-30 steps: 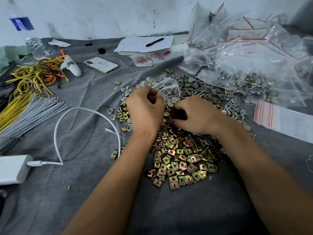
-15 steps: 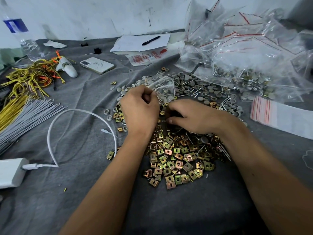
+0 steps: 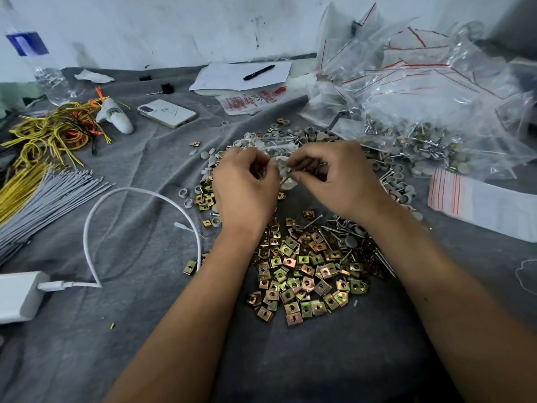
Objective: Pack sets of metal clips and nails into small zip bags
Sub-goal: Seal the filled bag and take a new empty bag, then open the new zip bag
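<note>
a: where are your hands right now?

b: your left hand is knuckles-up over the far edge of the pile, fingers curled in and pinching one side of a small clear zip bag. your right hand is raised just beside it, wrist bent, thumb and forefinger pinched on something thin and metallic at the bag's mouth; you can't tell from here if it's a nail or a clip.

a: and your arms?

b: both forearms come in from the near edge and converge toward the bag.

a: what's under them?

b: the metal clips lie heaped on the grey cloth of the counter just below your wrists, with loose nails near your right wrist and grey round caps beyond.

a: further out?

b: filled zip bags are piled at the far right, a white cable loops at your left, and a phone lies beyond it.
</note>
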`<control>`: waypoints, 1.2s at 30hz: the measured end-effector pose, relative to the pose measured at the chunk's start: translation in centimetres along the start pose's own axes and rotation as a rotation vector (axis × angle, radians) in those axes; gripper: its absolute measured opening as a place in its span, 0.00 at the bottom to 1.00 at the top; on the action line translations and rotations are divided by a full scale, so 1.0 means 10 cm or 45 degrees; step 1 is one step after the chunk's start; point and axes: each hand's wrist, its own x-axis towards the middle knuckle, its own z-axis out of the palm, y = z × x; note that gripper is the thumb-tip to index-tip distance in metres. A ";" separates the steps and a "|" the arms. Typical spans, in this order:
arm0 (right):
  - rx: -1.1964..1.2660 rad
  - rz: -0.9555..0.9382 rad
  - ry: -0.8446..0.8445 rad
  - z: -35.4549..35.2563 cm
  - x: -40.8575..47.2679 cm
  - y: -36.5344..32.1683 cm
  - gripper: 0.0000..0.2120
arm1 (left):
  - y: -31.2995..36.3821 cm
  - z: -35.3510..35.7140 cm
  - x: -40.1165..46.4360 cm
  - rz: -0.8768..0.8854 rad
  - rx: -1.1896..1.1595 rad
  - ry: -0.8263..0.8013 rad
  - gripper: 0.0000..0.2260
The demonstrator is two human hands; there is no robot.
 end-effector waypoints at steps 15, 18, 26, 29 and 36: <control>0.090 0.199 -0.697 -0.36 -0.01 0.32 0.06 | 0.02 -0.04 0.00 -0.073 -0.005 0.072 0.07; 0.117 0.217 -0.851 -0.35 -0.01 0.36 0.05 | 0.02 -0.04 0.00 -0.074 -0.010 0.060 0.07; 0.245 0.216 -0.770 -0.34 0.00 0.32 0.02 | -0.01 0.00 0.00 -0.056 -0.061 0.014 0.06; 0.446 0.236 -0.486 -0.31 0.01 0.28 0.01 | -0.01 0.01 0.00 -0.027 -0.062 -0.044 0.05; 0.354 0.080 -0.100 -0.16 0.01 0.24 0.07 | 0.00 0.03 -0.02 0.030 -0.068 -0.089 0.06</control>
